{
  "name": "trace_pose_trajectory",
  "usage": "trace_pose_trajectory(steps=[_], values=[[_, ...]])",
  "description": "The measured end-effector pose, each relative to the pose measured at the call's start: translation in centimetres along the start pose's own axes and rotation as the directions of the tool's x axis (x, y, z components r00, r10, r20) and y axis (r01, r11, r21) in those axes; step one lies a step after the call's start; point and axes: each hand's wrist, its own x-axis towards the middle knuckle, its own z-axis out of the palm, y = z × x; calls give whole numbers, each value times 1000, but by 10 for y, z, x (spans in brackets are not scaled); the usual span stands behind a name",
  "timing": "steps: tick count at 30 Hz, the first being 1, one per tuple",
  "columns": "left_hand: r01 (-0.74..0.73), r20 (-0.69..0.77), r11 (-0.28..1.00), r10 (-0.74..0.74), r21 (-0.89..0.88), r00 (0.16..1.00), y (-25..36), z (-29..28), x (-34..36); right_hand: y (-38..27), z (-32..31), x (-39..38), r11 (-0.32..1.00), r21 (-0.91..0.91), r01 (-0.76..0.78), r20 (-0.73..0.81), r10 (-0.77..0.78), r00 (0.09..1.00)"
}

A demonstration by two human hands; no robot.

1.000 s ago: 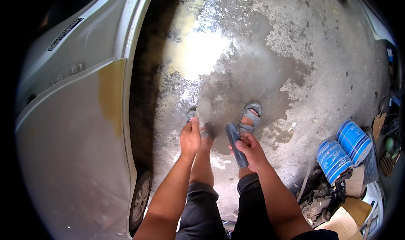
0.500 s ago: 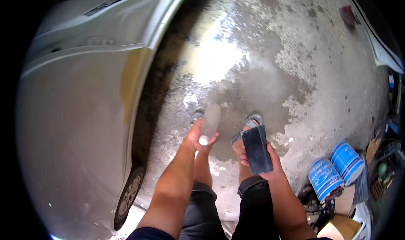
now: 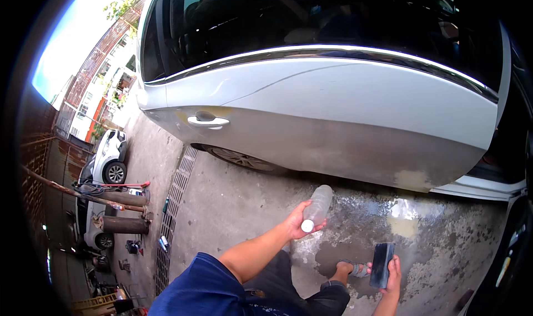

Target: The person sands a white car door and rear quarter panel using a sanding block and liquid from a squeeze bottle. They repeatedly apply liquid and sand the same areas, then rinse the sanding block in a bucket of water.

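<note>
A clear plastic bottle (image 3: 320,203) with a white cap rests in my left hand (image 3: 295,220), my fingers wrapped around it. The cap end tilts toward me, and the bottle's base points at the car door. Farther right, my right hand (image 3: 393,276) grips a dark, flat rectangular block (image 3: 382,265) by its right side. Both hands are apart from the car. Beyond them stands the white car door (image 3: 333,135), with a dull grey lower panel and a yellowish patch near its lower right edge.
A door handle (image 3: 209,122) juts from the panel, above a wheel (image 3: 239,158). Wet patches mark the concrete floor (image 3: 244,199). A drain grate (image 3: 175,205) runs along the left, beside gas cylinders (image 3: 125,225). Another white car (image 3: 108,155) stands farther off.
My view has swung from the floor to the car's side and the yard at left. The bottle and the dark block stay in my hands. The blue cans have left the view.
</note>
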Motion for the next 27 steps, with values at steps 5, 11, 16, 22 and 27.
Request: trace_pose_trajectory(steps=[5, 11, 16, 22, 27], values=[[-337, 167, 941, 339, -38, 926, 75, -23, -93, -6, 91, 17, 949, -298, 106, -24, -118, 993], [-692, 320, 706, 697, -151, 641, 182, -60, -182, 3, 247, 25, 188, -958, 217, 71, -576, 814], [-964, 447, 267, 863, -6, 236, 317, -67, -247, 3, 400, 65, -394, -852, 345, 524, -646, 555], [-999, 525, -13, 850, -31, -28, 402, -42, -259, -8, 499, 143, -797, -508, 325, 860, -452, 237], [-976, 625, -209, 754, -63, -202, 437, -63, -235, 9, 521, 192, -913, -344, 220, 938, -344, 41]])
